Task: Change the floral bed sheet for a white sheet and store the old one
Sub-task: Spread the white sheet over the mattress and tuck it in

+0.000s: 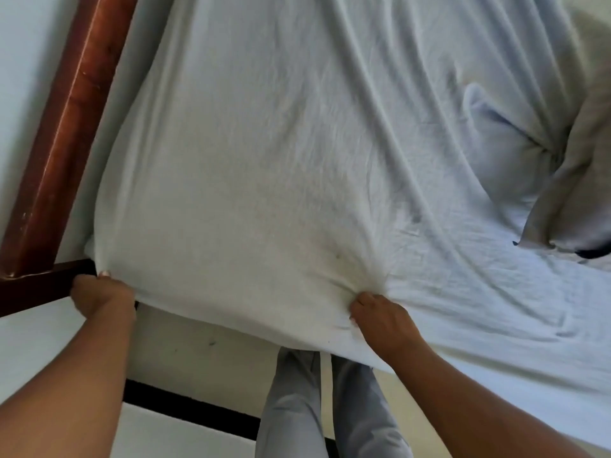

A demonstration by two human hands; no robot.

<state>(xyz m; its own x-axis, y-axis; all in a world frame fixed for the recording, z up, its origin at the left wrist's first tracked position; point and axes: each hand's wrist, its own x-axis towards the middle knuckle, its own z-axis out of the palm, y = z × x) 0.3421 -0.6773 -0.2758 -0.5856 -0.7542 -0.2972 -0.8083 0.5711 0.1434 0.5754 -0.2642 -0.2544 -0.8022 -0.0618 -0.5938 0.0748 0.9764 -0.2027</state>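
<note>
The sheet [264, 160] fills most of the frame, creased toward the right. The left hand [102, 295] grips its corner at lower left beside the bedframe [59, 143], and the right hand [380, 315] pinches a bunch at lower centre. Pulling evenly before tucking should flatten the creases.

The sheet [264, 160] lay spread over the bed, with the bed frame [62, 133] along its left side and the wall [26, 77] further left. The left hand [101, 297] gripped the sheet's near left corner beside the frame; the right hand [380, 317] gripped the near edge to its right. A pillow [502, 150] lay far right, the person's legs [330, 408] below between the hands
</note>
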